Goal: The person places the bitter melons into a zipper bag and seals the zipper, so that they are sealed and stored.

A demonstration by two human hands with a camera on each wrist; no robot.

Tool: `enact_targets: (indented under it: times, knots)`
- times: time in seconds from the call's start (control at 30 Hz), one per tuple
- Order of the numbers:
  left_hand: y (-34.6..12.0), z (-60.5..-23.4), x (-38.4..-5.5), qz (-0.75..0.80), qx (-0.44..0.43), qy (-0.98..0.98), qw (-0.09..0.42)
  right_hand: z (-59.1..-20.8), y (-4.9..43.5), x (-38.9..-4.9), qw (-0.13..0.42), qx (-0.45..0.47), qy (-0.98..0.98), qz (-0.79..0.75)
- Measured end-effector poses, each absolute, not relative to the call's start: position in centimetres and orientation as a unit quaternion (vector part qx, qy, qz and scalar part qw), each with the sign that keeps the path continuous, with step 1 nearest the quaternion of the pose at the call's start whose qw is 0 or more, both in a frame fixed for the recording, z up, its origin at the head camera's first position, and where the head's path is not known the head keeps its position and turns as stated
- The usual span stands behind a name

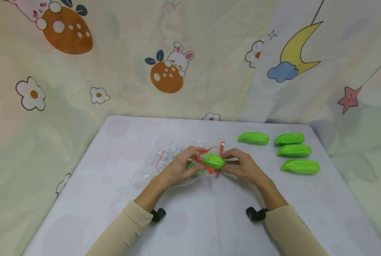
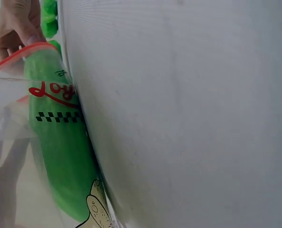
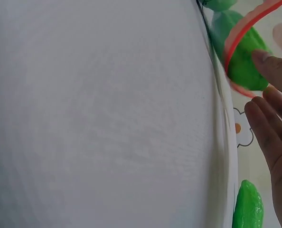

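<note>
Bag [image 1: 158, 160] looks flimsy, left hand [image 1: 179, 167] gripping its mouth; there the right hand [image 1: 245, 165] pinches a green gourd [image 1: 215, 161], likely light, slick, best held by its end.

Pastel backdrop [image 1: 216, 85] printed with bunnies [image 1: 178, 61], flowers [image 1: 26, 93], yellow moon [image 1: 291, 49]; pale table [image 1: 209, 227] before it.

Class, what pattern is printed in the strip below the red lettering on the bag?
The strip is a black check, showing best in the left wrist view.
</note>
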State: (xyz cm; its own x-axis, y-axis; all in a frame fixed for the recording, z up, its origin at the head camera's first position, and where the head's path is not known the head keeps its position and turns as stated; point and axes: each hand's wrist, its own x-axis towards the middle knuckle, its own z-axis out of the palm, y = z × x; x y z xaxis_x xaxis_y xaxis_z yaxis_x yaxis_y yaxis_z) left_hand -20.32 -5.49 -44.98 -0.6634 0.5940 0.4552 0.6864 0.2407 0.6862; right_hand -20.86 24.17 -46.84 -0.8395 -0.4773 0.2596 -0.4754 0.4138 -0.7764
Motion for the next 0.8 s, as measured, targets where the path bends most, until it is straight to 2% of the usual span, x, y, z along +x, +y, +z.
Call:
enact_targets:
  times: [0.57, 0.8]
  knots:
    - [-5.8, -44.9, -20.4, -0.456, -0.403, -0.793, 0.04, -46.6, 25.0, -21.5, -0.027, -0.269, 0.862, -0.43]
    - [-6.0, -45.0, -20.5, -0.459, -0.408, -0.787, 0.053, -46.4, 25.3, -22.1, -0.041, -0.274, 0.875, -0.397]
